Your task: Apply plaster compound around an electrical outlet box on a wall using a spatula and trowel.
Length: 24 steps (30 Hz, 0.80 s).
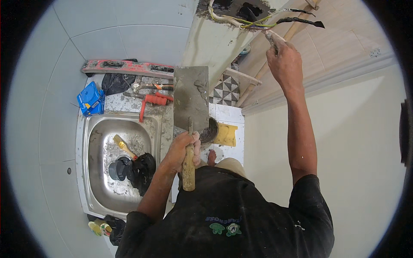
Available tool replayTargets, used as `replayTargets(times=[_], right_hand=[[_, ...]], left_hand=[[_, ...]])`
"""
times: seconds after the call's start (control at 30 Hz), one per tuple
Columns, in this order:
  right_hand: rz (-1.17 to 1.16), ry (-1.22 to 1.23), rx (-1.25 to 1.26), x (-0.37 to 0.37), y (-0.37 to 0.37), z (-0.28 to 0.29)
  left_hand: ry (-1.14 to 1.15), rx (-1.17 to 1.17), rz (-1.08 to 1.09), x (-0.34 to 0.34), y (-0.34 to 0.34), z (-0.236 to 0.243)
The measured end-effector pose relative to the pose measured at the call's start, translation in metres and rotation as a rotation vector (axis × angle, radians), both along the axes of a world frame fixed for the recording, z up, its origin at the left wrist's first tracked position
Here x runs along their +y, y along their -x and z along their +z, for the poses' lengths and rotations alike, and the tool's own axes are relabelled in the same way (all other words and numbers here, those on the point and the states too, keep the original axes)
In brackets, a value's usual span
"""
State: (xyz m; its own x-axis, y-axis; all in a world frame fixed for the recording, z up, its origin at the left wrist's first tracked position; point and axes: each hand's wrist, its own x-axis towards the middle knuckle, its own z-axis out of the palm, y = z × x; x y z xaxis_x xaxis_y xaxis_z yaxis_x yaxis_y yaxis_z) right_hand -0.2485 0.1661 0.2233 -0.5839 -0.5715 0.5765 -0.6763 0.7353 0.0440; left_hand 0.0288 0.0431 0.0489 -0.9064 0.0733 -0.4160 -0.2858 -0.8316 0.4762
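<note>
Holding a trowel (191, 96) level by its wooden handle, left hand (184, 148) wrapped tight, mortar smears on the blade. Right hand (284, 60) raised, fingers closed on a small tool (272, 41) at the wires (254, 23) hanging from the broken opening above. Sink (92, 129) below holds a brush (124, 147) and black cloth; spirit level (129, 66) and pliers (152, 101) on the counter behind. Judgement: keep the blade flat under the opening to catch droppings, and work around the wires, not against them.
</note>
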Motion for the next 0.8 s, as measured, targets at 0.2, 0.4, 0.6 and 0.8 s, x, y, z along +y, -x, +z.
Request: replayTargets(times=[0.2, 0.4, 0.6, 0.8], right_hand=[[-0.051, 0.017, -0.165, 0.003, -0.001, -0.006], [0.042, 0.422, -0.283, 0.017, -0.022, -0.026], [0.399, 0.486, -0.536, 0.069, -0.074, -0.098], [0.469, 0.513, -0.595, 0.091, -0.094, -0.149]], left_hand=[[-0.004, 0.011, -0.015, 0.0, 0.005, -0.001], [-0.032, 0.014, -0.03, 0.005, 0.009, 0.0], [-0.17, 0.011, -0.079, 0.007, 0.022, 0.007], [-0.354, 0.048, -0.183, 0.004, 0.029, 0.025]])
